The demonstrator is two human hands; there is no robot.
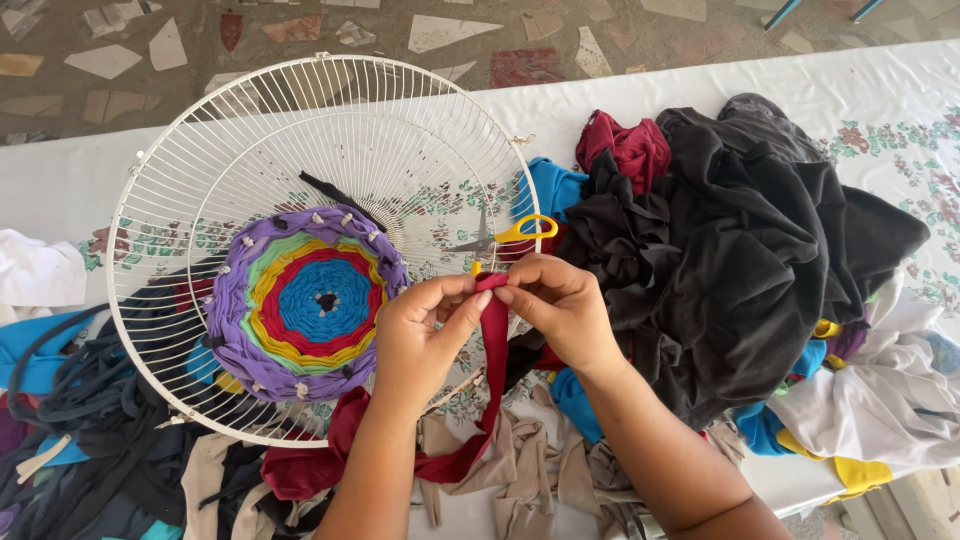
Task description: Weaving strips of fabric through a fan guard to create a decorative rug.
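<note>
Pinching maroon strip (493,330), both hands' fingers (470,300) meeting

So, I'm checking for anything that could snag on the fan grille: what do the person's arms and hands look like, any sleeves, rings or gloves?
Both forearms are bare up to the frame edge, with no sleeves in view. The left hand and right hand wear no gloves. No ring, watch or bracelet shows on either. The fingernails look short and unpainted.

fan guard (200,130) left, black cloth heap (740,250) right, scissors (505,236) ahead
</note>
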